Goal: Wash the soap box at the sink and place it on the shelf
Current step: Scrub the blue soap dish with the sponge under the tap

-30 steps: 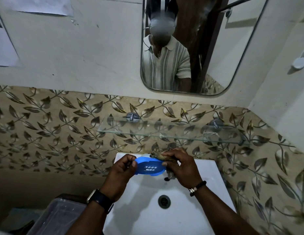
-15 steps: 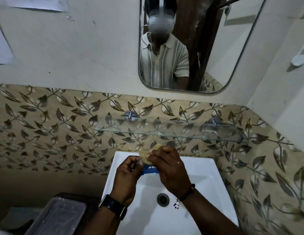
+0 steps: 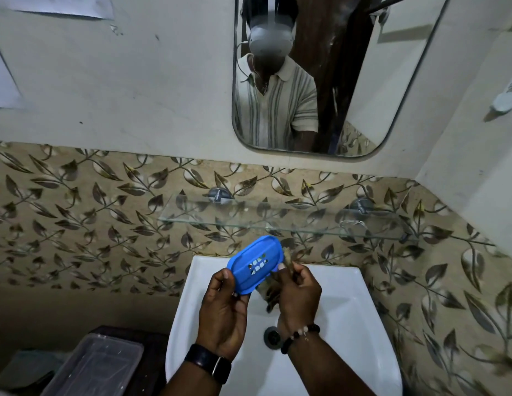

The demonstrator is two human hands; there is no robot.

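Observation:
The blue oval soap box is held above the back of the white sink, tilted so its ribbed inside and drain holes face me. My left hand grips its lower left end. My right hand pinches its right end with the thumb on the rim, fingers curled in front of the brownish tap. The glass shelf runs along the leaf-patterned wall just above the box and has nothing on it. I see no running water.
The sink drain lies below my right wrist. A clear plastic container sits on a dark stand left of the sink. A mirror hangs above the shelf, and a white fitting sticks out of the right wall.
The box was flat and mostly hidden under both hands half a second ago. It has been lifted and tipped up, so its open inside now faces me.

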